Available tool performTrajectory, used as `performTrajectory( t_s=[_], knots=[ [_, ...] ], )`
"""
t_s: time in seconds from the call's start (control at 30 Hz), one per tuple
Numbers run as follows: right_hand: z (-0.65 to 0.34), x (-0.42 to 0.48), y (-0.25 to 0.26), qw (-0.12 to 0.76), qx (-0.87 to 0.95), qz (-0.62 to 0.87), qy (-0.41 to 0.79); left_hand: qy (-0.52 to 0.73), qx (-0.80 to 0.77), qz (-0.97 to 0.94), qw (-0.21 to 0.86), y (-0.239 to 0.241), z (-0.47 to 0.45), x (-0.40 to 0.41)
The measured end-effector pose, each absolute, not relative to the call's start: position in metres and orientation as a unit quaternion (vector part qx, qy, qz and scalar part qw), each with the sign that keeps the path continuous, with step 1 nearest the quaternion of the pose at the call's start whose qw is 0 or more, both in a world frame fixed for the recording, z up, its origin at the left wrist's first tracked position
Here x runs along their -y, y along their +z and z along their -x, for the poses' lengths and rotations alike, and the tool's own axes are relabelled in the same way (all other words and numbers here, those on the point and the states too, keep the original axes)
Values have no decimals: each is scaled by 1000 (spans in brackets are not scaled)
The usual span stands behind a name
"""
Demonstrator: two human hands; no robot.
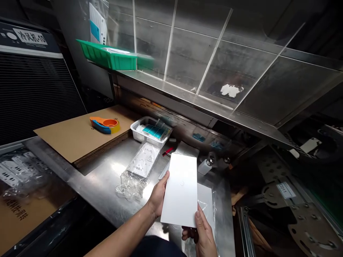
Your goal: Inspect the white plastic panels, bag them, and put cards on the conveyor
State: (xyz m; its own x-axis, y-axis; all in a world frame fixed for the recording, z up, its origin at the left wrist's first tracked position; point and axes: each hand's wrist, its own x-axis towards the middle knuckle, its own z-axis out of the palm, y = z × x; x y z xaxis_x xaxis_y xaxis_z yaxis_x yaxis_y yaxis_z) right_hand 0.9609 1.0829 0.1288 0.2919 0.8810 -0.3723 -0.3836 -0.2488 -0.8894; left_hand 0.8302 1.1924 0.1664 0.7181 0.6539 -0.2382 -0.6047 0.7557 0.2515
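A flat white rectangular panel point(180, 194) with a small round mark is held up over the steel bench. My left hand point(158, 195) grips its left edge, and the fingers behind it are hidden. At its lower right corner my right hand point(202, 228) pinches it, thumb on the front face. Beneath and to the right lies another pale flat sheet point(207, 196) with clear film about it. Left of the panel, a white plate with small holes point(144, 159) rests in a clear plastic bag on the bench.
A tape dispenser point(105, 125) sits on stacked cardboard point(77, 134) at the left. Behind are a plastic tub point(136, 135) with blue-green pieces, a red tool point(168, 151) and a white bottle point(205, 167). A green tray point(123, 62) stands on the shelf above. Metal machinery point(289, 200) borders the right.
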Motion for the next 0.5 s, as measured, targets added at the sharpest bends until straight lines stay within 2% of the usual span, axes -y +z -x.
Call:
performTrajectory(
  t_s=[0.27, 0.5],
  knots=[
    [-966, -1080, 136, 565, 239, 564, 553, 294, -186, -76, 935, 169, -838, -1192],
    [-966, -1082, 144, 554, 250, 555, 568, 337, -236, -82, 908, 164, -837, -1190]
  ],
)
